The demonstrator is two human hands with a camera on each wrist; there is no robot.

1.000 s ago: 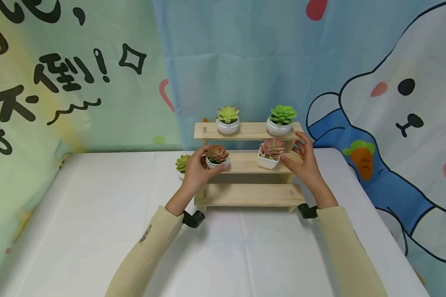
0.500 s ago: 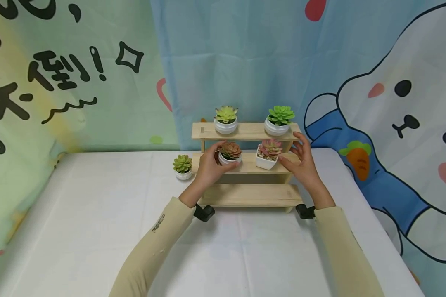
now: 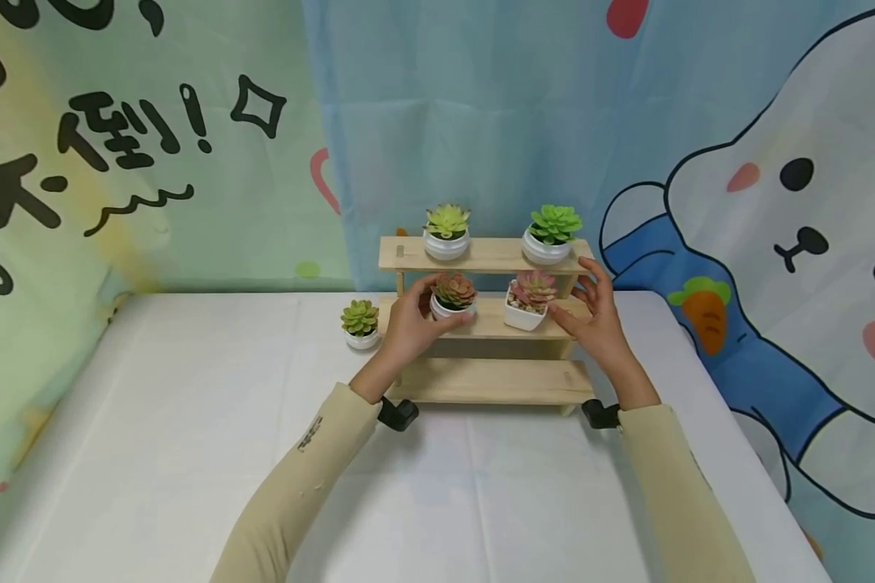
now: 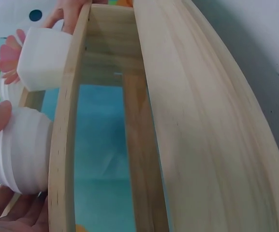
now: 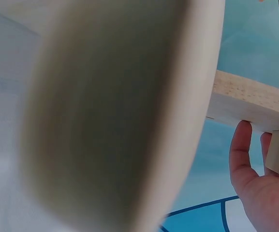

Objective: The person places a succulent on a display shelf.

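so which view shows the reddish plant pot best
The head view: the reddish plant pot shows whole on the middle shelf, gripped by the left hand. The left wrist view shows only its white side, close up. The right wrist view misses it.

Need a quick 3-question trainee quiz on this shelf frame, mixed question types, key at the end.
1. True or false: the left hand grips the round pot with the reddish-brown succulent on the middle tier of the wooden shelf.
2. How many pots stand on the top tier? A) one B) two C) three
3. Fill in: the small green succulent off the shelf stands on the white ____.

Key
1. True; thumb and fingers curl round it.
2. B: the yellow-green succulent and the bright green succulent.
3. Table, left of the shelf.
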